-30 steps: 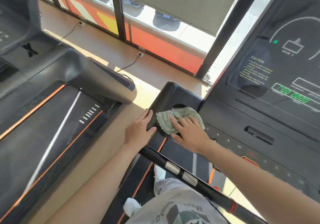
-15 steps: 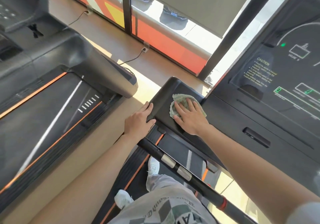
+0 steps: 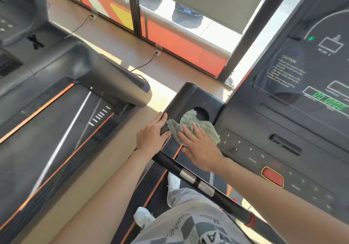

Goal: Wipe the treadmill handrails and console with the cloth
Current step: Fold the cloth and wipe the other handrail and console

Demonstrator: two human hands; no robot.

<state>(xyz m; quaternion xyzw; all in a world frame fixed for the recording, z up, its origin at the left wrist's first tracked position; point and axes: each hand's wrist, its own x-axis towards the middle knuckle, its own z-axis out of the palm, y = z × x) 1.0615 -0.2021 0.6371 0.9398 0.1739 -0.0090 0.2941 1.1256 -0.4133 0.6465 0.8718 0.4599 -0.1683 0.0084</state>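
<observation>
- Far left, the neighbouring treadmill (image 3: pixel 56 130) stands well apart and is no part of this job.
- My left hand (image 3: pixel 151 138) lies open, with the fingers straight along the outer edge of the console's side tray (image 3: pixel 190 94). It braces me and holds nothing.
- The cloth (image 3: pixel 188 125), a crumpled green rag, sits on that tray just beside my left thumb, one fold lapping the cup recess (image 3: pixel 203 114).
- My right hand (image 3: pixel 201 147) is flat and spread on the cloth, pressing it down rather than gripping it.
- To do this pass well, I'd press with the whole palm, sweep overlapping strokes out to the tray's corners, and push a fold into the recess.
- The handrail (image 3: pixel 207 190) runs between my forearms. I'd wrap the cloth round it when its turn comes.
- To the right, I'd go lightly over the keypad (image 3: pixel 251 149) and red stop button (image 3: pixel 272 176). The display (image 3: pixel 328 100) is lit, so a hard press could trigger a key.
</observation>
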